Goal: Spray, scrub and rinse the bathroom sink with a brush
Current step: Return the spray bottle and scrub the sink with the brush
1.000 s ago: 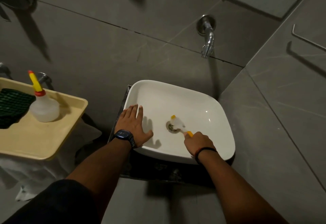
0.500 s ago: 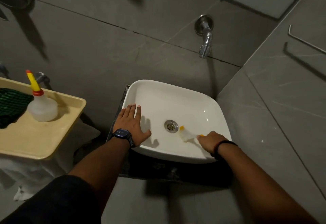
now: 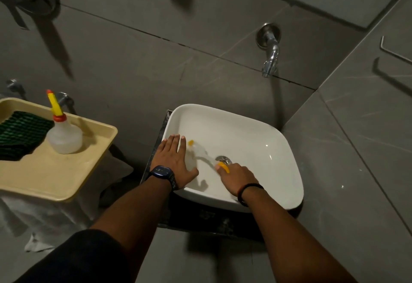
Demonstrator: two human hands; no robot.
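Scrubbing stage, as judged from the brush working in a dry-looking basin. Your right hand (image 3: 237, 176) is closed around the yellow handle of the brush (image 3: 201, 154), fingers wrapped tight at the grip end just beside the drain (image 3: 224, 160). The brush's long axis runs from your right fingers up and to the left across the floor of the white sink (image 3: 256, 133); its blurred head and yellow tip lie just beside the fingertips of your left hand (image 3: 175, 160). That left hand lies flat and spread, holding nothing, palm on the near-left rim with its fingers reaching into the bowl. The relation to watch: the bristle end is nearer your left fingers than your right, so a further stroke that way will probably meet them or the left wall. Open room lies away from your right fingers, toward the far and right walls of the basin below the wall tap (image 3: 269, 59), which shows no water running. The spray bottle (image 3: 63, 133) stands on the beige tray (image 3: 55, 175), well apart to the left of your left hand, next to a green scouring pad (image 3: 20, 133).
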